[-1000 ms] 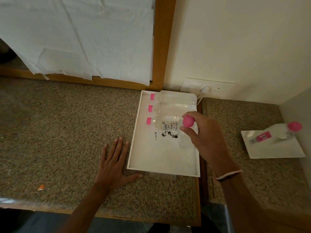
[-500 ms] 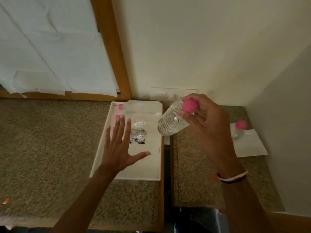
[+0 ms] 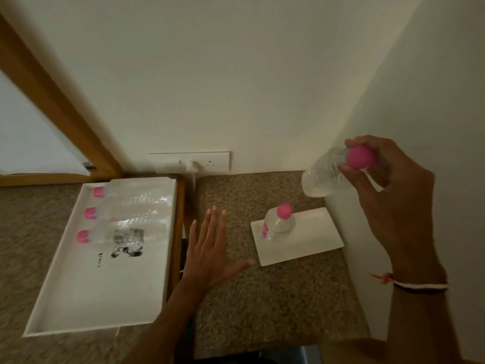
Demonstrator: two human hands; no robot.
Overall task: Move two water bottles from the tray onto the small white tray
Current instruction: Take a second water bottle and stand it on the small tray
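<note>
My right hand (image 3: pixel 388 195) grips a clear water bottle (image 3: pixel 321 177) by its pink cap, holding it tilted in the air above and to the right of the small white tray (image 3: pixel 309 245). One pink-capped bottle (image 3: pixel 279 223) stands on that small tray's left part. The large white tray (image 3: pixel 86 292) on the left holds three bottles (image 3: pixel 131 219) lying side by side, pink caps pointing left. My left hand (image 3: pixel 210 248) is flat with fingers spread, between the two trays, holding nothing.
A speckled stone counter (image 3: pixel 275 298) carries both trays, with a dark gap between its two sections. The wall and a socket plate (image 3: pixel 199 161) stand behind. A side wall closes the right, close to the small tray. A wooden frame runs at the left.
My right hand has carried the bottle from over the large tray to the right, above the small tray. My left hand has lifted off the counter and shifted right.
</note>
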